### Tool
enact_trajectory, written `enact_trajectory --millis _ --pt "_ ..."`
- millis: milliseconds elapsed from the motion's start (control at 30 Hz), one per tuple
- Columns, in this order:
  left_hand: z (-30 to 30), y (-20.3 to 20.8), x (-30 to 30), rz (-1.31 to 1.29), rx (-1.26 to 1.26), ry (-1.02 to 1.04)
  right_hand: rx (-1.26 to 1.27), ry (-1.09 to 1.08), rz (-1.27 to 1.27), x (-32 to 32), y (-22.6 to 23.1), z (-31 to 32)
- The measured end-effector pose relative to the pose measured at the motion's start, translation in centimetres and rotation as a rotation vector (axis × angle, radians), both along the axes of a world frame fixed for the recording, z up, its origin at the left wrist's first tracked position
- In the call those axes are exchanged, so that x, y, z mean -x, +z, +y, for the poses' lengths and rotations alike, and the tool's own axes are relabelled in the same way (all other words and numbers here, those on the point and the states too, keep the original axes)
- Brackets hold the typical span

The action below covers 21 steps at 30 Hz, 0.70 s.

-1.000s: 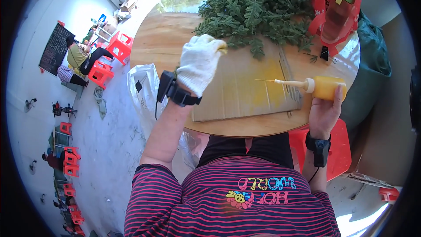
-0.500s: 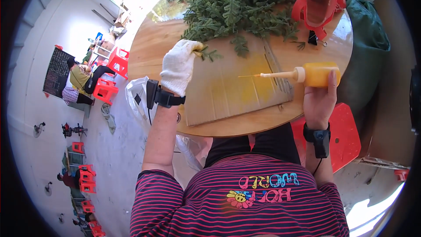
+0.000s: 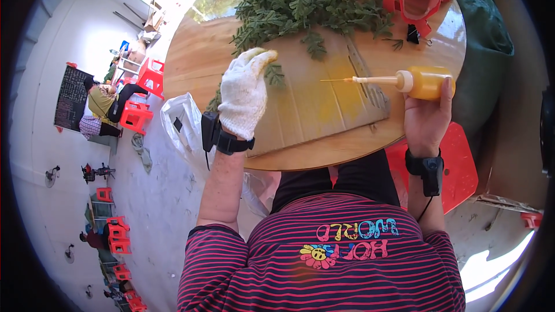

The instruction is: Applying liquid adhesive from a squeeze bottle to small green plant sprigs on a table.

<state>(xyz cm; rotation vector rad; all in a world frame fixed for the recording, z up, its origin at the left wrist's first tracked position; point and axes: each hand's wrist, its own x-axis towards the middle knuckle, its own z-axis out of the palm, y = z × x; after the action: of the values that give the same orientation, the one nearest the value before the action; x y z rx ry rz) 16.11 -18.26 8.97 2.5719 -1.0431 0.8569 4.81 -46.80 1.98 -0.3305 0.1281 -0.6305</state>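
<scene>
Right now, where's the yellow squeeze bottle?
In the head view, the yellow squeeze bottle is in the right hand at the round table's right edge, nozzle pointing left over the cardboard sheet.

Pale sunlit floor [image 3: 69, 156], scattered red plastic stools [image 3: 136, 117], round wooden table [image 3: 191, 46].

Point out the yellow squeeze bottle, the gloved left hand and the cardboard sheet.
yellow squeeze bottle [image 3: 426, 82], head view, on its body.
left hand [image 3: 243, 95], head view, glove's back.
cardboard sheet [image 3: 324, 107], head view, bare yellow-stained middle.
</scene>
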Motion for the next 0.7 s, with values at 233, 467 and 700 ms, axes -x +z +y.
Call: enact_trajectory --millis 233,467,700 --pt "0.6 -1.1 1.4 0.171 0.325 0.107 0.002 0.007 -0.01 0.0 -0.2 -0.2" --pt "-1.2 0.1 1.9 0.245 -0.164 0.325 0.023 0.004 0.001 0.1 0.1 -0.1" --pt "0.4 -0.7 1.5 0.21 -0.07 0.226 -0.013 0.004 -0.005 0.0 0.2 0.0"
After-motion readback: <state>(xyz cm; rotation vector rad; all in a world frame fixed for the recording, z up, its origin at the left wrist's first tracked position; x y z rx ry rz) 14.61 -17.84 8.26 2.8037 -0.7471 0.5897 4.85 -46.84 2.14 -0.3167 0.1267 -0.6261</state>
